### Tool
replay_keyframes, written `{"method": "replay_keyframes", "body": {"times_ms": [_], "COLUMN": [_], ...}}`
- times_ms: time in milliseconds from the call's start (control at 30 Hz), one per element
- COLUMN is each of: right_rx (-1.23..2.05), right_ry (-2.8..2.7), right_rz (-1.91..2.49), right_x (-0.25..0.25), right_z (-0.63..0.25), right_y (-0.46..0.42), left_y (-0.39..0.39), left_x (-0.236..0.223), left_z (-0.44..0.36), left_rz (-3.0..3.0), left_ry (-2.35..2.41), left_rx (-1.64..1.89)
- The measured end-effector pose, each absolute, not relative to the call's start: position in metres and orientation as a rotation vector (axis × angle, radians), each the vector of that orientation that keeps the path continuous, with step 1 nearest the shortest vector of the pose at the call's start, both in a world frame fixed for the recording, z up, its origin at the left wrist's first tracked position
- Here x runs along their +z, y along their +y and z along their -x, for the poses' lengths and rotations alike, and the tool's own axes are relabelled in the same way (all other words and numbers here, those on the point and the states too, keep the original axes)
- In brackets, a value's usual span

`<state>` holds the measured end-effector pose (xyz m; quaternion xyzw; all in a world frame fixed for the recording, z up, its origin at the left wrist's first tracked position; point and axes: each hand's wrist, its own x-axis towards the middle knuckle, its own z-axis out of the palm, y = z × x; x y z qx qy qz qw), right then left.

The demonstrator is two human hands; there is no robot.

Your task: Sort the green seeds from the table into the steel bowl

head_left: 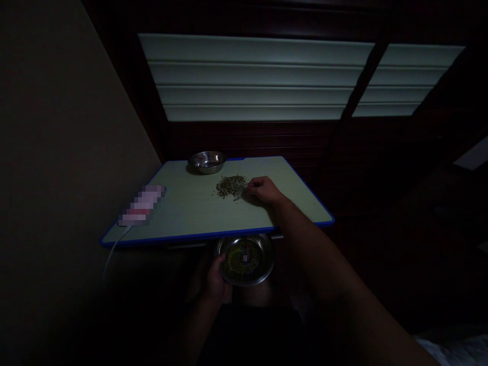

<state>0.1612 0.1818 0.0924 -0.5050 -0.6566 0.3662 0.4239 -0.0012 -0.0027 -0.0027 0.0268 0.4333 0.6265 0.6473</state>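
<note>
A small pile of greenish-brown grains (231, 186) lies on a pale table with a blue rim (190, 213). My right hand (263, 190) rests on the table at the pile's right edge, fingers curled together against the grains. Whether it holds any grains is hidden. Below the table's near edge, my left hand (217, 279) grips the left rim of a steel bowl (246, 258) that has some greenish grains in its bottom.
A second steel bowl (207, 161) stands at the table's far edge. A blurred pinkish flat object (142, 205) lies at the table's left, with a white cable (114, 249) hanging off the edge. A wall is close on the left and louvred windows are behind.
</note>
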Motion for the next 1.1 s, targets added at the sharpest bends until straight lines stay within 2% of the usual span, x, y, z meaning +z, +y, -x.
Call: {"method": "replay_keyframes", "body": {"times_ms": [1100], "right_rx": [1.018], "right_ry": [-1.674], "right_rz": [1.214], "right_x": [0.087], "right_z": [-0.164], "right_y": [0.187], "left_y": [-0.002], "left_x": [-0.015], "left_z": [0.005], "left_rz": [-0.102], "left_ry": [0.963], "left_rx": [1.397]}}
